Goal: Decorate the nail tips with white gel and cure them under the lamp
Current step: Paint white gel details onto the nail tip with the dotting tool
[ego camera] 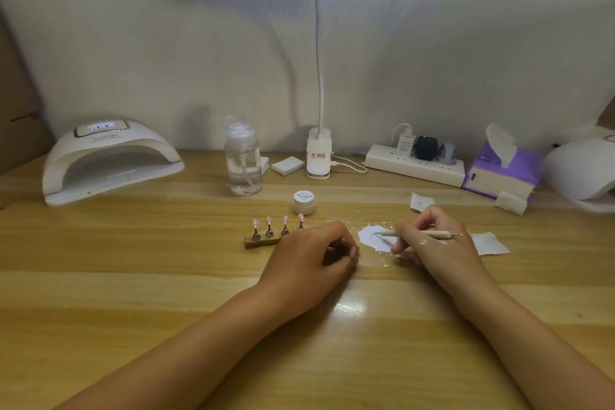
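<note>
Several pink nail tips (269,222) stand on metal stems in a wooden holder (263,240) at mid-table. My left hand (311,258) lies just right of the holder with fingers curled; a pink nail tip seems pinched at its fingertips, mostly hidden. My right hand (432,240) grips a thin white dotting tool (416,233), whose point touches a smear of white gel (374,238) on the table. A closed white gel jar (304,201) sits behind the smear. The white curing lamp (106,160) stands at the far left, its display lit.
A clear pump bottle (242,163), a clip-on desk lamp (318,156), a power strip (412,163), a purple tissue pack (502,170) and a second lamp (585,170) line the back. White wipes (489,243) lie right of my right hand.
</note>
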A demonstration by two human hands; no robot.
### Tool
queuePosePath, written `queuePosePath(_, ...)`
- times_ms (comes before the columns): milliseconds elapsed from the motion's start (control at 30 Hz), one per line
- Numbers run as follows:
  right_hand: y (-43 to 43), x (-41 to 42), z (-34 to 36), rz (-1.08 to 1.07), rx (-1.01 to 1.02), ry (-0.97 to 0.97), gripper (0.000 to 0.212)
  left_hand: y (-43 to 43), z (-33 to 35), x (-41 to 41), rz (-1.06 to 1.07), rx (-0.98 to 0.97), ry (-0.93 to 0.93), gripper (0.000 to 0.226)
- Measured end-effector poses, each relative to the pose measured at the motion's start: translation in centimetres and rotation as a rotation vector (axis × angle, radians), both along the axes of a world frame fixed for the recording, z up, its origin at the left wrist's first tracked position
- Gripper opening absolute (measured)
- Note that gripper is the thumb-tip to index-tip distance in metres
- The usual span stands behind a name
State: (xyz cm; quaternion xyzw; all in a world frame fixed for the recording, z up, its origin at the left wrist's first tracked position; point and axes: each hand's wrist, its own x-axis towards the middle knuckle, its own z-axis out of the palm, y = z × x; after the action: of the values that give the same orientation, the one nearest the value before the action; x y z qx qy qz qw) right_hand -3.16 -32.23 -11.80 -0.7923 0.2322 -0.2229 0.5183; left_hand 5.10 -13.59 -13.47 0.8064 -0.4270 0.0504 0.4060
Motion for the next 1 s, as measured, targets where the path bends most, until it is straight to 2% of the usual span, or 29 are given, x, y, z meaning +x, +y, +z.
queuePosePath(67, 0.1, 0.1, 0.0, -0.015, 0.029, -0.015, 0.016, 0.0, 0.0, 0.1, -0.006, -0.024, 0.017, 0.008)
queuePosePath(267, 0.4, -0.3, 0.4, -0.197, 0.181, -0.264, 0.020, 0.1, 0.1, 0.2, 0.025, -0.058, 0.043, 0.020)
queuePosePath(367, 1.6, -0.4, 1.3, -0.158, 0.245, -0.325, 0.017, 0.1, 0.2, 0.2, 0.039, -0.049, 0.043, 0.017)
queuePosePath(533, 5.0, -1.0, 0.7, -0.031, 0.416, -0.280, 0.023, 0.1, 0.1, 0.4, 0.042, -0.004, 0.042, 0.012)
queuePosePath(700, 5.9, -0.6, 0.2, -0.017, 0.419, -0.282, 0.015, 0.0, 0.0, 0.5, 0.039, 0.004, 0.034, 0.013)
queuePosePath(900, 5.7, -0.6, 0.1, 0.049, 0.313, -0.274, 0.025, 0.0, 0.1, 0.5, 0.033, 0.006, 0.052, 0.014)
queuePosePath(1000, 5.6, -0.6, 0.2, 0.037, 0.325, -0.275, 0.023, 0.0, 0.2, 0.5, 0.032, 0.007, 0.062, 0.015)
